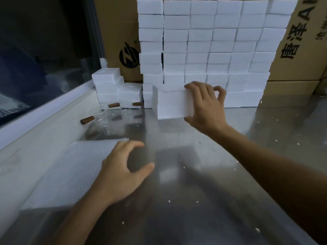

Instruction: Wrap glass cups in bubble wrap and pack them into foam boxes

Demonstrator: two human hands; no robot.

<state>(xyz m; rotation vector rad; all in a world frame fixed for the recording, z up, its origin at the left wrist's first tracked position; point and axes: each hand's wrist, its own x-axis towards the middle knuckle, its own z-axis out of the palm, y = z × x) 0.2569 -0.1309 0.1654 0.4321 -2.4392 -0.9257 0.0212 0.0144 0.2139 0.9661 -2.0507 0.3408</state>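
R hand point(206, 105) fingers grip foam box point(172, 103); L hand point(123, 167) loose, empty. Cups point(102, 115) at 10 o'clock blurry. Carton point(299, 41) at 2: "唐泽", rest cut off.

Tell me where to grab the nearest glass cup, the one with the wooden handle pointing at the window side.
Probably by the wooden handle, coming from the left: it sticks out sideways, clear of the glass cup and its neighbours. The clear wall looks slippery, and other cups stand close behind it.

Glass cups point(102, 116) blur together; cardboard carton point(300, 41) lettering cut off at right
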